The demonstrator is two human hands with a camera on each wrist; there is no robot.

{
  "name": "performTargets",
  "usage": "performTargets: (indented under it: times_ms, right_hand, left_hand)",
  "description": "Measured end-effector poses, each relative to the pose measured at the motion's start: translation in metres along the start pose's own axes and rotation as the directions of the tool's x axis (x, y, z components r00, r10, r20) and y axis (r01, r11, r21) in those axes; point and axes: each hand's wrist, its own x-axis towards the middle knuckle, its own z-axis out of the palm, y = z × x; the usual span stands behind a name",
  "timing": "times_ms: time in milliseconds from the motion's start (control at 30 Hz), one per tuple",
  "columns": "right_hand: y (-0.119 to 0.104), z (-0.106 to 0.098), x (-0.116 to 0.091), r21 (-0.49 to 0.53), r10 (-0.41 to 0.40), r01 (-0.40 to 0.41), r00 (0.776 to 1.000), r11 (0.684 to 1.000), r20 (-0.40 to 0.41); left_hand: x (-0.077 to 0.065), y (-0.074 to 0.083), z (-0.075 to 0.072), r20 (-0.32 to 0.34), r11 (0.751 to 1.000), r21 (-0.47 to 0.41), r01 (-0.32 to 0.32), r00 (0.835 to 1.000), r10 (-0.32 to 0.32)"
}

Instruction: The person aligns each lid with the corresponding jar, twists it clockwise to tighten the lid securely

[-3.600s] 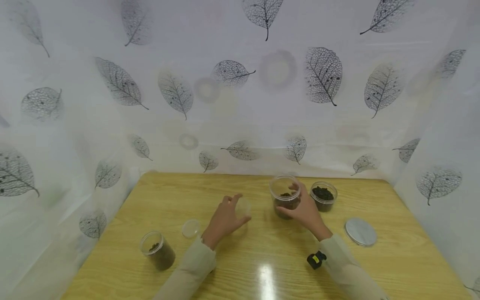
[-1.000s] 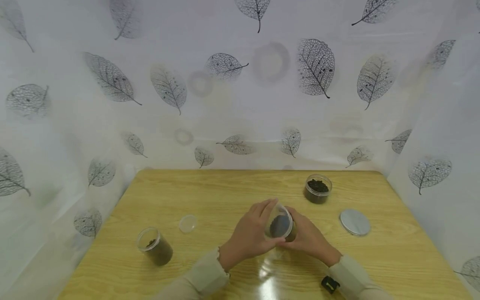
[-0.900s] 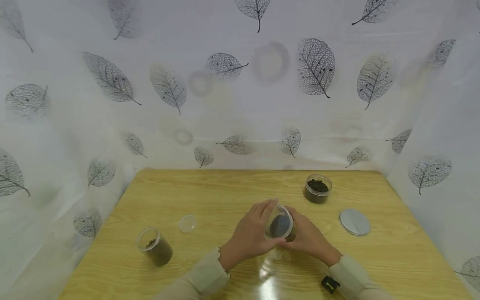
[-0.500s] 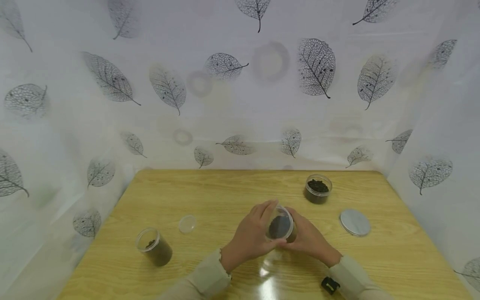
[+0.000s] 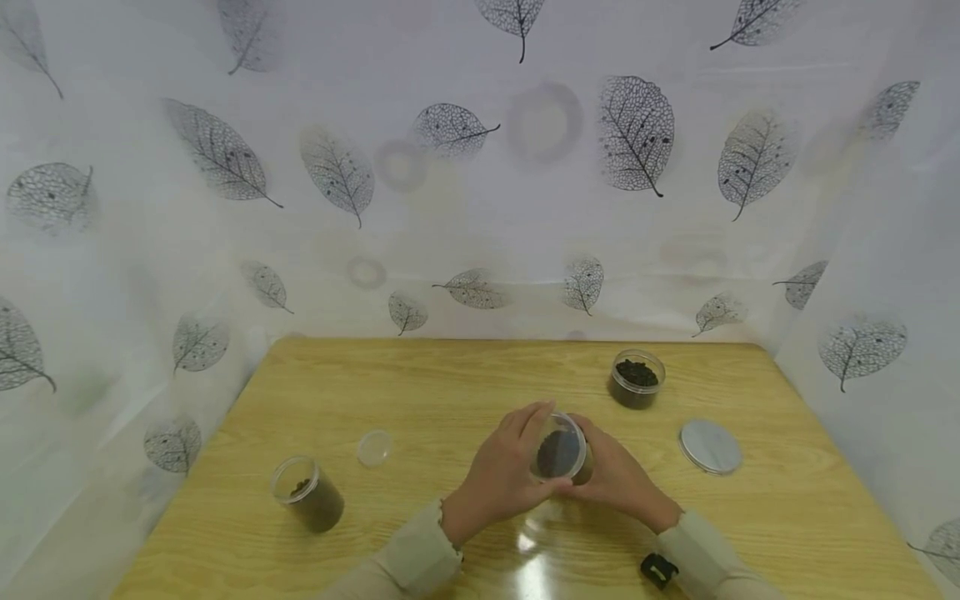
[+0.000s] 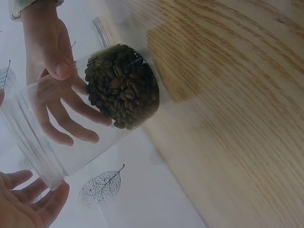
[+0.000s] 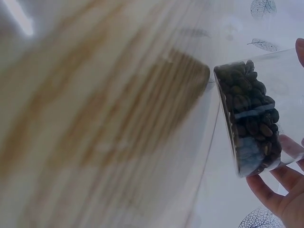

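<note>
- Left hand [image 5: 495,475]: its thumb and fingers bend round the top end of the clear jar [image 5: 585,468], pinching it near the rim [image 6: 35,140]; the hand comes at it from the jar's left.
- Between the two hands, clear jar: off to the right of the left hand and touching it, held over the middle near part of the desk [image 5: 420,392]. Its long axis is tilted, rim toward the left hand and the wearer, base down and away. Brown beans [image 6: 122,88] sit at the base end. Whether a clear lid covers the mouth, or the base meets the desk, I cannot tell.
- Right hand [image 5: 622,479]: fingers spread and curved round the lower body, gripping it from the right, so neither hand is nearer; both touch.
- Beyond the right hand, apart from it: a low jar [image 5: 632,397] of dark pieces, farther back, then a grey disc [image 5: 711,446] lying flat.
</note>
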Motion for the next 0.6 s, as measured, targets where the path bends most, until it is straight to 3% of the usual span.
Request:
performTargets:
  times_ms: [600]
  right_hand:
    - [0.0032, -0.0049, 0.0043, 0.001, -0.034, 0.034, 0.997, 0.999, 0.071]
  left_hand:
    - [-0.0017, -0.0068, -0.0001, 0.022, 0.999, 0.016, -0.041, 0.999, 0.041]
